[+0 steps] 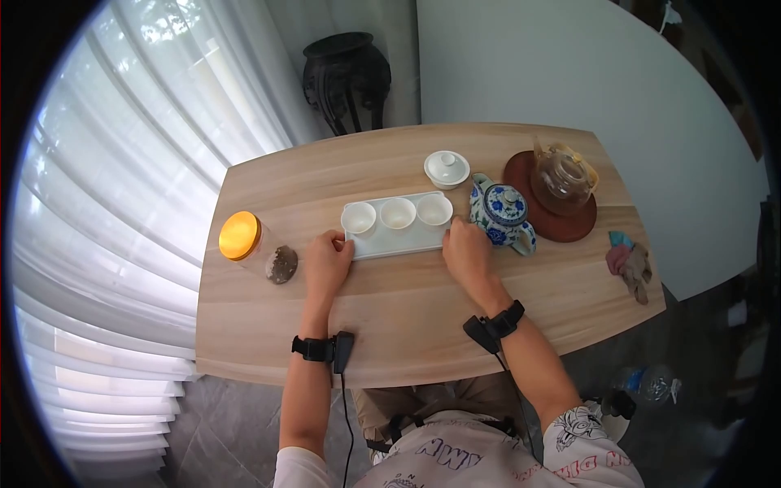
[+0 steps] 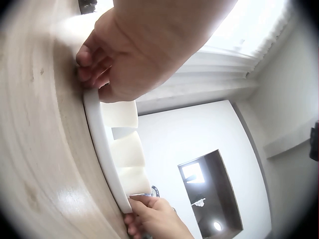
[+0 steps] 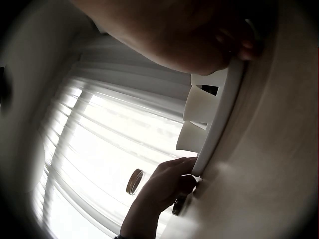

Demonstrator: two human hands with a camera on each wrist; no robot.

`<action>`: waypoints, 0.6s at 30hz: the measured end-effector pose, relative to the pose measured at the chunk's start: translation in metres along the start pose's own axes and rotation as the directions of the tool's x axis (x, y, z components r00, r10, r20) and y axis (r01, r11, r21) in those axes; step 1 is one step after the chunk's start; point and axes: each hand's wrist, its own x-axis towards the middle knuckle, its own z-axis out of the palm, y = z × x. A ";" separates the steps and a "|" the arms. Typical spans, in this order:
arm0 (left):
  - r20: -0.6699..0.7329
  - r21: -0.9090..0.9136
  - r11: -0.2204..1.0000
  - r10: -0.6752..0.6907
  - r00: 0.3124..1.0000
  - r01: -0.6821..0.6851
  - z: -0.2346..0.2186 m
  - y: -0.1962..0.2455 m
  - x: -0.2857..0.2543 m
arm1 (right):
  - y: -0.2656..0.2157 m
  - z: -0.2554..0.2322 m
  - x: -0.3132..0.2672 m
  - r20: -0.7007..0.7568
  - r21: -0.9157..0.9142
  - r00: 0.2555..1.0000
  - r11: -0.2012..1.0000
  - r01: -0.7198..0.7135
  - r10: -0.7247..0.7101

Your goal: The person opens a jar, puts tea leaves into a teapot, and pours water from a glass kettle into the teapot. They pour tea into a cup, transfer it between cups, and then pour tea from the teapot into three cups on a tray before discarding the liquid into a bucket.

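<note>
A white rectangular tray (image 1: 399, 244) lies across the middle of the table, with three white cups (image 1: 398, 214) in a row on it. My left hand (image 1: 328, 264) grips the tray's left end, and my right hand (image 1: 469, 259) grips its right end. In the left wrist view the left hand (image 2: 134, 55) has its thumb over the tray rim (image 2: 105, 149) and curled fingers at its outer side. The right wrist view shows the right hand (image 3: 184, 40) at the near end of the tray (image 3: 219, 119); its fingertips are dark and partly hidden.
Right of the tray stands a blue-and-white teapot (image 1: 502, 213), with a lidded white bowl (image 1: 447, 169) behind. Farther right are a glass teapot (image 1: 564, 177) on a brown round board (image 1: 561, 231) and a crumpled cloth (image 1: 630, 268). At left are a yellow-lidded jar (image 1: 240, 236) and a brown lump (image 1: 281, 265).
</note>
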 end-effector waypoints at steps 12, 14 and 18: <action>-0.079 0.007 0.996 0.090 0.993 -0.090 0.007 -0.011 0.001 | 0.007 -0.003 0.000 -0.027 0.066 0.999 0.997 0.048 -0.046; -0.076 0.018 0.994 0.108 0.991 -0.106 0.006 -0.011 0.000 | 0.006 -0.005 -0.001 -0.009 0.064 0.999 0.996 0.054 -0.054; -0.054 0.049 0.992 0.120 0.991 -0.118 0.001 -0.009 -0.002 | 0.010 -0.001 -0.003 -0.023 0.115 0.997 0.990 0.081 -0.079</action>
